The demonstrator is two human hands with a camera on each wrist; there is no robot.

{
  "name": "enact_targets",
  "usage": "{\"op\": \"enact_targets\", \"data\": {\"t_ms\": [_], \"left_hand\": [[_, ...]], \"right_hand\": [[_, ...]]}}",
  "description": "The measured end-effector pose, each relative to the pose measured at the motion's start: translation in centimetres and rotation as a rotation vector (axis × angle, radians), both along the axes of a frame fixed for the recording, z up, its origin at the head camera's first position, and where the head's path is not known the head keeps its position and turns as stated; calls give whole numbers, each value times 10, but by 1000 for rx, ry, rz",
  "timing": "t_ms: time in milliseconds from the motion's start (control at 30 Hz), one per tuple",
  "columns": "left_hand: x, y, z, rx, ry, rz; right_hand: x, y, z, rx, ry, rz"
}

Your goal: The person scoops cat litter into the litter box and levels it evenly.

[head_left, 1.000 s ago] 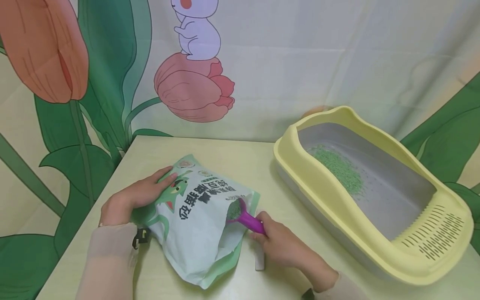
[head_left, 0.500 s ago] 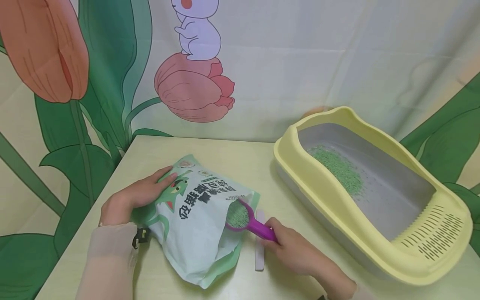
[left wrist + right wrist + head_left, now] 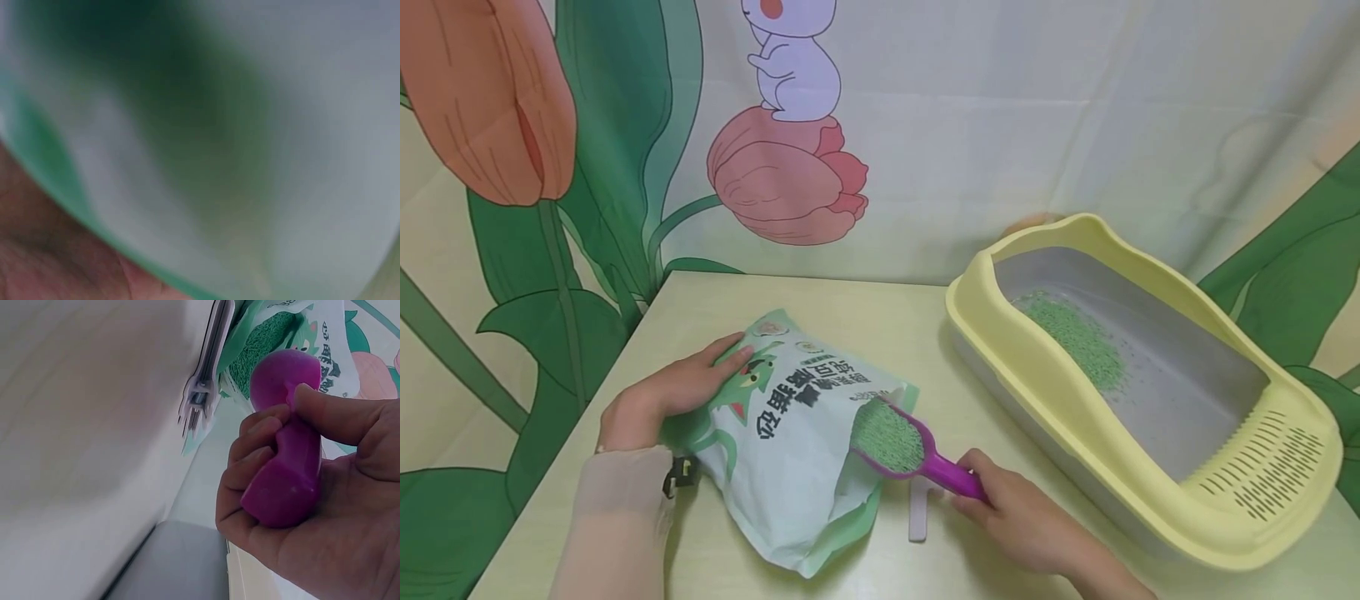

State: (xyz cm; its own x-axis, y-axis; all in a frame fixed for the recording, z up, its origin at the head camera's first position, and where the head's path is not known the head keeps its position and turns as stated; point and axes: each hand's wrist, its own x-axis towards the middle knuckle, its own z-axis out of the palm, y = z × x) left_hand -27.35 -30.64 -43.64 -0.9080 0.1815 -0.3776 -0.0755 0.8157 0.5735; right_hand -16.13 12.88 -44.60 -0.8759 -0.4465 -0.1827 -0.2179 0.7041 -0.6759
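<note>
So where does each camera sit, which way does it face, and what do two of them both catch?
Head: worn on the head, looking forward and down at bag, scoop and tray; left hand and right hand show.
Left wrist: on that wrist, facing the bag, close and blurred; part of the left hand shows at lower left.
Right wrist: on that wrist, facing the right hand gripping the scoop, the bag beyond; only that hand shows.
Shared: head and right wrist both show right hand, scoop and bag.

The left hand (image 3: 670, 390) lies at left, fingers reaching far and right; the right hand (image 3: 1018, 517), nearer, has curled fingers.
</note>
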Motion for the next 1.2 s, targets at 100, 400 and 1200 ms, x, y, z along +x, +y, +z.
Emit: {"op": "enact_targets", "data": {"t_ms": [100,400,1200], "left_hand": [[0,0,0,5,0,1],[-1,-1,-2,16,-15,13],[-1,-2,-2,7,-6,5]], "right_hand": [[2,5,0,10,13,-7],[9,17,0,18,20,-1],[33,63,12,-2,59,-36]]}}
